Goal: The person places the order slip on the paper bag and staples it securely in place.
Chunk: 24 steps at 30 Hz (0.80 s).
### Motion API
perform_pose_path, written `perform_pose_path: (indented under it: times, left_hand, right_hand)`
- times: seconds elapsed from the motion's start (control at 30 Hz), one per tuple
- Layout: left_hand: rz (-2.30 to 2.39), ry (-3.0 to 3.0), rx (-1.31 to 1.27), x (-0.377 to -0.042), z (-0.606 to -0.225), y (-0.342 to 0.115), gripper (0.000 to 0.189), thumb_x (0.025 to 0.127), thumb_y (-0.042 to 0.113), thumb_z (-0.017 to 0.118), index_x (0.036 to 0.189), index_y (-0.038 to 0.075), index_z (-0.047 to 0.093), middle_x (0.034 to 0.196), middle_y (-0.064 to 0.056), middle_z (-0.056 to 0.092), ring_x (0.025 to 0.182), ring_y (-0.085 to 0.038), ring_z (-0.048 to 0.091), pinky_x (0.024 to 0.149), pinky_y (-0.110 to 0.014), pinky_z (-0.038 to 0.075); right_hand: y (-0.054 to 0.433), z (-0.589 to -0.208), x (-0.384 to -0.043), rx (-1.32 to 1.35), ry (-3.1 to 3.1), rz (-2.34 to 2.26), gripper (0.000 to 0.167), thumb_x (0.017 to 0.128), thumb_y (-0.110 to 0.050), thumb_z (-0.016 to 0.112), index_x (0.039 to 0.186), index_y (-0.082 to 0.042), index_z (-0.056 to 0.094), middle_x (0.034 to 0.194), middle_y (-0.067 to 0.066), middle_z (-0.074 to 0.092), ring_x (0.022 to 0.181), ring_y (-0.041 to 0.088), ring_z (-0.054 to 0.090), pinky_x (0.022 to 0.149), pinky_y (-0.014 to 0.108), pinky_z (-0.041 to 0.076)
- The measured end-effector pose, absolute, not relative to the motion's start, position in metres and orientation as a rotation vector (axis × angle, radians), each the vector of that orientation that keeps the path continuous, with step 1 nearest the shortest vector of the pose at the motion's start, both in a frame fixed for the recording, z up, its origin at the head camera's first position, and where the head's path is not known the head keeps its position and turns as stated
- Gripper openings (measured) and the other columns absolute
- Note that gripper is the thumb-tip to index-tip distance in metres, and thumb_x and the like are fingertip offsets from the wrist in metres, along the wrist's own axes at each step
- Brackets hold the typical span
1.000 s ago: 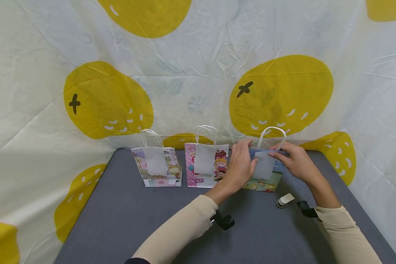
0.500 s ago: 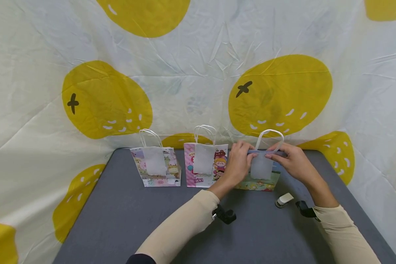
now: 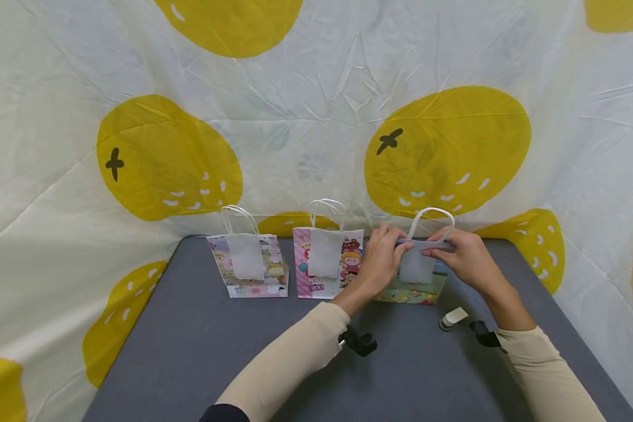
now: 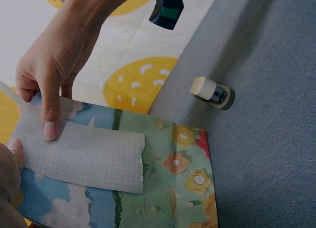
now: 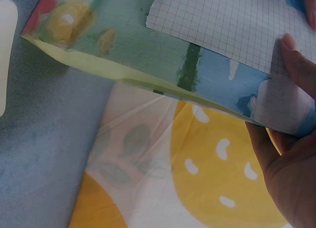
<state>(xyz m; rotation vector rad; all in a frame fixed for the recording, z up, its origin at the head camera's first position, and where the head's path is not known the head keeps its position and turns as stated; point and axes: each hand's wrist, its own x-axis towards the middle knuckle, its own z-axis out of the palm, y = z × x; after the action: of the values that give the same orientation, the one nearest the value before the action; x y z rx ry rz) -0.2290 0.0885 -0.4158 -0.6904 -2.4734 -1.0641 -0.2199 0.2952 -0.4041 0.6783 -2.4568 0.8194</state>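
Note:
A blue and green paper gift bag point(image 3: 410, 295) with painted flowers stands at the back right, its white twisted handle point(image 3: 434, 209) upright. A strip of grid paper point(image 4: 103, 156) lies flat down its front from the top edge. My left hand point(image 3: 378, 264) pinches the left part of the bag's top edge. On the right part of that edge my right hand point(image 3: 469, 261) pinches too, thumb point(image 4: 49, 124) on the front over the paper and fingers behind. In the right wrist view the bag's side point(image 5: 123, 72) is pressed nearly flat.
Two more gift bags, one pastel point(image 3: 250, 290) and one pink point(image 3: 303, 269), stand to the left with white paper on their fronts. A small cream and black stamp-like object point(image 3: 453, 319) sits on the grey table point(image 3: 216, 363) before the right bag. A lemon-print cloth point(image 3: 306, 146) hangs behind.
The left hand has come onto the top edge of the right bag and now pinches it. The bag's top has shifted slightly left and been pressed together.

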Motion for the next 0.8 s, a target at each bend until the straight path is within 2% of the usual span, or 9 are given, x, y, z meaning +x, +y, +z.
perform_pose_path:
  times: [0.2,0.4,0.6,0.8]
  left_hand:
    - [-1.138,-2.474,-0.695,-0.2293,-0.4166,0.0885,0.019,0.101,0.028,0.062,0.106,0.013,0.073,0.104,-0.001,0.062,0.098,-0.015,0.058,0.085,-0.022,0.047]
    - [-1.122,-2.475,-0.692,-0.2305,-0.4158,0.0887,0.019,0.102,0.028,0.062,0.106,0.013,0.073,0.105,-0.001,0.063,0.099,-0.015,0.060,0.086,-0.023,0.048]
    - [-1.126,-2.481,-0.687,-0.2297,-0.4145,0.0889,0.019,0.101,0.028,0.063,0.106,0.013,0.074,0.105,-0.001,0.063,0.099,-0.014,0.060,0.085,-0.023,0.049]
    - [-1.159,-2.466,-0.691,-0.2310,-0.4167,0.0889,0.018,0.101,0.027,0.064,0.107,0.012,0.073,0.103,0.000,0.062,0.097,-0.012,0.060,0.083,-0.020,0.047]
  right_hand:
    - [0.2945,-0.4046,-0.2215,0.660,-2.472,0.808,0.021,0.074,-0.001,0.088,0.088,-0.011,0.075,0.085,0.000,0.072,0.079,0.017,0.067,0.065,0.013,0.047]
    - [0.2965,-0.4022,-0.2210,0.656,-2.488,0.803,0.018,0.079,-0.003,0.085,0.091,-0.013,0.077,0.088,-0.003,0.072,0.083,0.010,0.064,0.070,0.015,0.047]
    - [0.2961,-0.4034,-0.2202,0.661,-2.460,0.838,0.020,0.077,0.001,0.085,0.088,-0.013,0.076,0.085,-0.004,0.071,0.081,0.003,0.062,0.070,0.013,0.046]
    - [0.2949,-0.4053,-0.2206,0.642,-2.439,0.828,0.020,0.077,0.001,0.085,0.087,-0.013,0.076,0.084,-0.003,0.071,0.079,0.002,0.061,0.069,0.014,0.045]
